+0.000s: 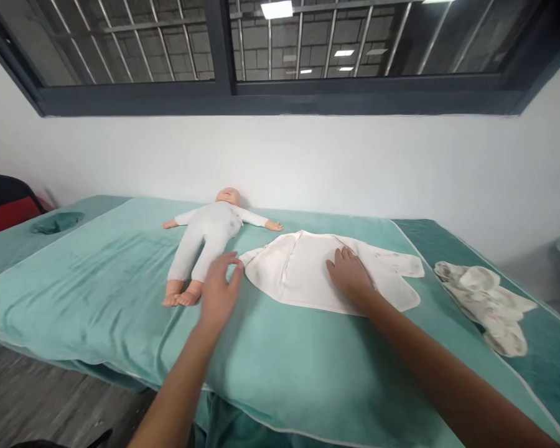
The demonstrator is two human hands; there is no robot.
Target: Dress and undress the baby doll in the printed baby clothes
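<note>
A white baby shirt [303, 270] lies spread on the green bed cover, one long sleeve stretched out to the right. At its left end, my left hand [220, 289] has thumb and forefinger curled together on the sleeve's edge. My right hand [352, 277] rests flat on the shirt's body with the fingers stretched out, covering part of the cloth. Just beyond my left hand a baby doll [210, 227] in a white bodysuit lies on its back, arms spread, bare feet toward me.
Crumpled white baby clothes [490, 305] lie at the bed's right end. The green cover [98, 286] has wrinkles on the left and a face hole [56, 223] at the far left. Behind the bed stands a white wall [354, 162] beneath a dark-framed window [280, 99]. A red and black object [9, 208] is at left.
</note>
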